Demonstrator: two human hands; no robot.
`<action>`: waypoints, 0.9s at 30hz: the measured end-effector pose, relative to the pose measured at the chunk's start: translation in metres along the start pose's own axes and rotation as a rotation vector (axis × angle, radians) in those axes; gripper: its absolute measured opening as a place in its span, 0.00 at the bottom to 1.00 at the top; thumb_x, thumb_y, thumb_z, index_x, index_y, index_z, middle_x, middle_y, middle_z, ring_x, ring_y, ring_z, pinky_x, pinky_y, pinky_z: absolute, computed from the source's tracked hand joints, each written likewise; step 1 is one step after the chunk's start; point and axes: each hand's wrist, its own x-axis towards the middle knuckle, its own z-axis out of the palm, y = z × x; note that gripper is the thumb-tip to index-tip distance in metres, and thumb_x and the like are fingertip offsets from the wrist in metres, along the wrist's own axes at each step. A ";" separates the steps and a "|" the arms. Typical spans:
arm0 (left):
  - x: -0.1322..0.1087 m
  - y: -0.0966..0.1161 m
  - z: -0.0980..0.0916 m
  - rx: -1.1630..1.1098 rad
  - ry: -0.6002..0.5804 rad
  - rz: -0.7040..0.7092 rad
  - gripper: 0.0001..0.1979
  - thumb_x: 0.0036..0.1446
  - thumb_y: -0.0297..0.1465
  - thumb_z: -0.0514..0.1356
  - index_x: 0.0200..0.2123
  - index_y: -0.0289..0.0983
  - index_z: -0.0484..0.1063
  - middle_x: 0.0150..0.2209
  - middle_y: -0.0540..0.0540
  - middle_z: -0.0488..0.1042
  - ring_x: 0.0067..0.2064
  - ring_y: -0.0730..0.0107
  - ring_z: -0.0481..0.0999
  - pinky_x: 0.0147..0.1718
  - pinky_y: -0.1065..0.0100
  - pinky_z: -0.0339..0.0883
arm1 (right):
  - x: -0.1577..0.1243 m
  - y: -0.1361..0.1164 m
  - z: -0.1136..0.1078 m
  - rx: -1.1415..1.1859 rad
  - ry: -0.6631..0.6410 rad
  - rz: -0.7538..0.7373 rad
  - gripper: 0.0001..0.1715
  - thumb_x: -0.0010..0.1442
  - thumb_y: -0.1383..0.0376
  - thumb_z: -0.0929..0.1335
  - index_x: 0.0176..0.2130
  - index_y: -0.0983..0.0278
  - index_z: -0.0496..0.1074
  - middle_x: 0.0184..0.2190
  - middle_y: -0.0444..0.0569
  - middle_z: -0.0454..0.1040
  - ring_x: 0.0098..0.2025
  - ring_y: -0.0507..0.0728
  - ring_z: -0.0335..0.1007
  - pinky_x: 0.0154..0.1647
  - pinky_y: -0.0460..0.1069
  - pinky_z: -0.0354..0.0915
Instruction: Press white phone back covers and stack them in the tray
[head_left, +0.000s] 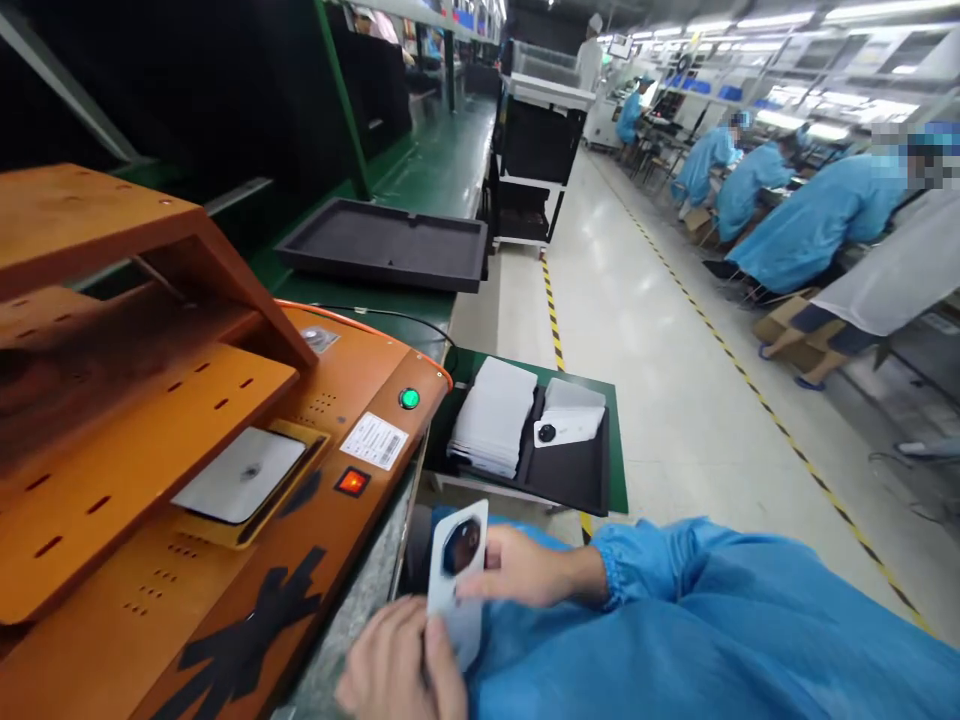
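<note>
I hold a white phone back cover (pixel 459 580) with a dark round camera opening, upright over my lap. My left hand (pixel 401 665) grips its lower end from below, fingers closed around it. My right hand (pixel 525 568) pinches its right edge, blue sleeve behind it. An orange press machine (pixel 225 560) stands to the left, with another white cover (pixel 241 474) lying in its fixture under the raised plate. A black tray (pixel 570 470) ahead holds a stack of white sheets (pixel 495 415) and a few white covers (pixel 570 415).
The machine front has a green button (pixel 409 398) and a lit red switch (pixel 352 482). An empty black tray (pixel 386 243) sits on the green bench further back. A trolley (pixel 536 150) stands in the aisle. Several people in blue coats work at the right.
</note>
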 end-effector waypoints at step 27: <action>-0.067 0.017 -0.079 0.196 0.124 -0.515 0.13 0.63 0.29 0.61 0.50 0.42 0.78 0.49 0.41 0.80 0.51 0.56 0.76 0.53 0.54 0.69 | -0.003 0.195 -0.117 -0.877 0.251 -0.002 0.19 0.66 0.58 0.64 0.50 0.64 0.75 0.46 0.66 0.77 0.47 0.69 0.75 0.50 0.65 0.64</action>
